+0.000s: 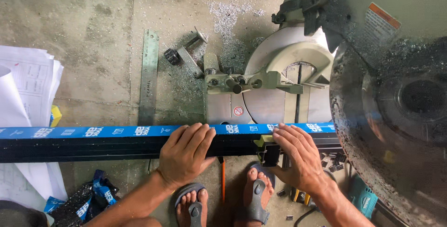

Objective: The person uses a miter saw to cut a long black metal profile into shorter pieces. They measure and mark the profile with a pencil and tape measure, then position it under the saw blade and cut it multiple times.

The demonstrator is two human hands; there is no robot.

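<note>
A long black aluminium profile with a blue film-taped top face lies across the grey mitre saw's base; left hand and right hand press flat on it, fingers spread; probably stiff, light, sharp-edged; best held well apart from the blade guard.

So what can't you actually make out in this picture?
All in the head view:
- Saw blade: hidden under the big grey guard.
- Long blue-and-black bar: cut off by the left edge; its right end is hidden behind the guard.
- Bar surface under the left hand and right hand: covered.
- Paper sheets: drawings too small to read.
- Teal tool: mostly hidden by the right forearm.
</note>
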